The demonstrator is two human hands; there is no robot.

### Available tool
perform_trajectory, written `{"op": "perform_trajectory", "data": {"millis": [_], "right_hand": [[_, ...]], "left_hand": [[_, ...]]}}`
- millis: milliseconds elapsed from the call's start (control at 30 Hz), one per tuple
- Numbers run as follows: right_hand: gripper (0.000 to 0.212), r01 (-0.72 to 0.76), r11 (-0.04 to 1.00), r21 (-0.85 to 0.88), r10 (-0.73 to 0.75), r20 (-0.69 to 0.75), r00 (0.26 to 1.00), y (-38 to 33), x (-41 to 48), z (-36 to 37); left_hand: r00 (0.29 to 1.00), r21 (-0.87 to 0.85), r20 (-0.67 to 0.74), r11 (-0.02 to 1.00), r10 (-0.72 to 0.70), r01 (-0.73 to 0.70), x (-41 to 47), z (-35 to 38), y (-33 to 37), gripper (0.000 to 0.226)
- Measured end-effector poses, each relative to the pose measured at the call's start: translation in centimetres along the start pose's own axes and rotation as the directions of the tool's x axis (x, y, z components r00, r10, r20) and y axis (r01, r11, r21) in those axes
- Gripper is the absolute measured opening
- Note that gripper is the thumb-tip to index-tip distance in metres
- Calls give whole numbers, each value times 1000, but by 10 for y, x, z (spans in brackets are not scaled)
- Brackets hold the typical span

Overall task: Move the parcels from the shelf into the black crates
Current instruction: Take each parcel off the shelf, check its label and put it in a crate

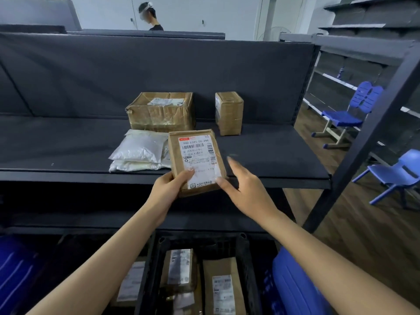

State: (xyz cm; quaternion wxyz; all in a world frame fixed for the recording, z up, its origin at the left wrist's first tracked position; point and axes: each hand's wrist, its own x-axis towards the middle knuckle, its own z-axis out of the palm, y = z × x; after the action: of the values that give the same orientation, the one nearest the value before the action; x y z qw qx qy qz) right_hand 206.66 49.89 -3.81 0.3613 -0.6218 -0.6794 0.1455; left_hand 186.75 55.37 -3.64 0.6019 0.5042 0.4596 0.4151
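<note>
My left hand (pixel 169 188) grips the near corner of a small brown parcel with a white label (pixel 196 159), held at the front edge of the dark shelf (pixel 272 153). My right hand (pixel 243 185) is beside the parcel's right side, thumb touching its lower right corner, fingers straight and apart from it. On the shelf lie a large brown box (pixel 161 112), a small upright brown box (pixel 229 113) and white plastic bags (pixel 138 153). Below, a black crate (pixel 246 264) holds several labelled brown parcels (pixel 221 285).
A second black crate (pixel 68 258) stands to the left below, with a labelled parcel (pixel 130 283) beside it. Blue bins sit at far left (pixel 16 273) and right (pixel 293 285). Blue chairs (pixel 350 112) stand on the wooden floor at right. A person (pixel 151 17) stands behind the shelf.
</note>
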Motion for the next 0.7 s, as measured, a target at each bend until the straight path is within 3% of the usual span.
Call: {"op": "perform_trajectory", "data": {"millis": [100, 200, 333, 467, 600, 700], "right_hand": [[77, -154, 916, 370, 130, 89, 987, -30, -11, 34], [51, -224, 834, 504, 193, 113, 975, -59, -23, 75], [40, -247, 796, 553, 232, 99, 968, -99, -39, 129], [35, -262, 786, 560, 291, 40, 956, -136, -53, 182], [38, -278, 767, 578, 333, 12, 943, -168, -67, 224], [30, -279, 814, 510, 349, -45, 936, -185, -77, 246]], "left_hand": [[998, 80, -12, 995, 62, -61, -23, -33, -8, 38], [996, 102, -6, 991, 85, -84, -46, -69, -16, 39], [996, 150, -16, 985, 91, -87, -71, -123, -25, 41], [981, 307, -89, 942, 170, -135, -89, -176, -35, 31], [961, 316, -208, 942, 185, -113, -96, -218, -50, 52], [970, 290, -205, 955, 130, -67, -99, -245, -62, 55]]}}
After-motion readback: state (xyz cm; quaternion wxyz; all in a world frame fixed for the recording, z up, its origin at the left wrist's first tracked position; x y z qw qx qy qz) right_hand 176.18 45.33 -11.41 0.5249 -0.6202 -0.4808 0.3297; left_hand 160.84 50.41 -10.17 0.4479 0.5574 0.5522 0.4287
